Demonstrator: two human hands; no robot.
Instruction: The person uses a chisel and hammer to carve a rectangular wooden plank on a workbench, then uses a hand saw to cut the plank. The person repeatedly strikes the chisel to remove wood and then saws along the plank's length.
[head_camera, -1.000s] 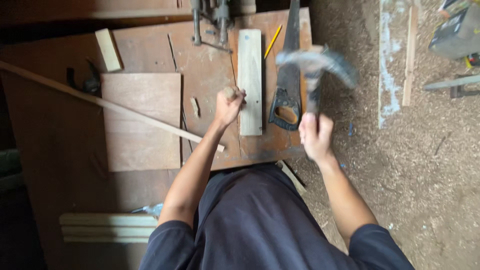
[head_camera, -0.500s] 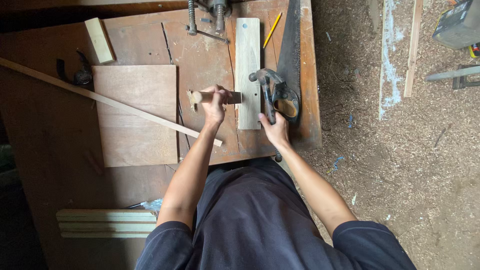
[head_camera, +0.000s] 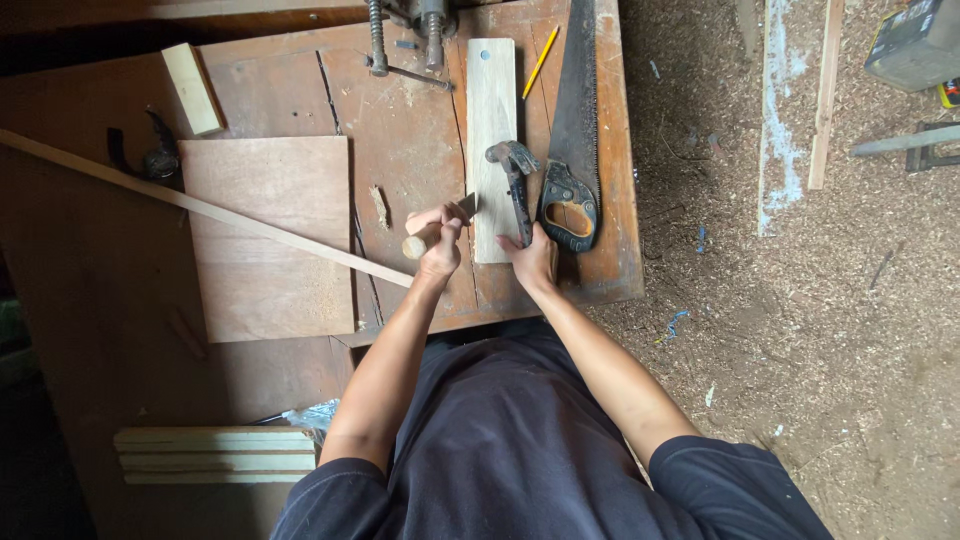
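Head view: I look straight down on a worn wooden tabletop (head_camera: 400, 130) with both bare hands at work near its front edge.
Left hand (head_camera: 440, 250): its grip is closed around the pale wooden handle of a chisel (head_camera: 438, 227), the blade tip resting at the left edge of the board.
Right hand (head_camera: 535, 262): its grip is closed on the handle end of a claw hammer (head_camera: 517, 185), whose head lies over the board, just right of the chisel.
Board (head_camera: 492, 140): a narrow pale plank lying lengthwise on the tabletop, seemingly loose, no clamp on it that I can see.
Nearby: a handsaw (head_camera: 577, 120) lies just right of the hammer, teeth toward the board; a yellow pencil (head_camera: 540, 62) sits between them; a long thin strip (head_camera: 200, 205) ends near the left wrist.
Risk, as I judge it: a glancing blow could slide off the rounded handle onto the left fingers.
Risk two: the unclamped board may skid, throwing the blade off line.
Risk three: a wide swing could catch the saw's teeth.
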